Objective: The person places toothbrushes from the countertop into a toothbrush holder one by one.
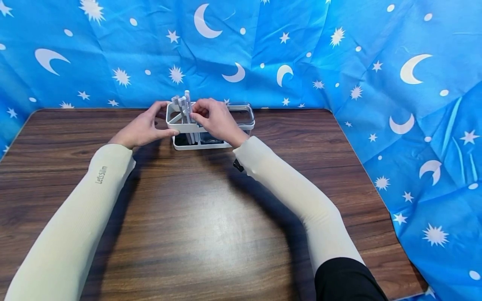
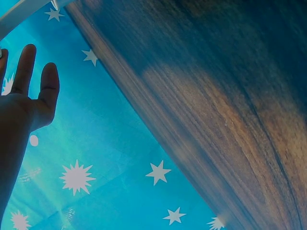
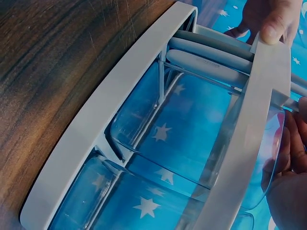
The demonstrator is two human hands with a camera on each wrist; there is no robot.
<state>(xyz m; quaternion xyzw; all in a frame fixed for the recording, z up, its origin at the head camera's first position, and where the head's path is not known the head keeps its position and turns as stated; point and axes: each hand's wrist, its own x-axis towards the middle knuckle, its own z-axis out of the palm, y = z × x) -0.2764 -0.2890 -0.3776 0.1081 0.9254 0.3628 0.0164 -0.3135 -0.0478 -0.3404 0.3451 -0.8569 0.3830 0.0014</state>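
Note:
A white toothbrush holder (image 1: 187,128) with clear cups stands toward the table's back edge. Several pale grey toothbrushes (image 1: 184,109) lean upright in its left section; their rounded handle ends (image 3: 206,64) show in the right wrist view. My left hand (image 1: 141,127) grips the holder's left end, thumb on the front of the upper rim and fingers behind. In the left wrist view, the other fingers (image 2: 24,72) of that hand stick out. My right hand (image 1: 218,119) reaches over the holder's middle, thumb and forefinger pinching one toothbrush by its upper part.
A clear cup (image 1: 242,115) sits in the holder's right section. The dark wood table (image 1: 211,209) spreads out in front. A blue cloth (image 1: 263,50) with moons and stars hangs close behind the holder and along the right side.

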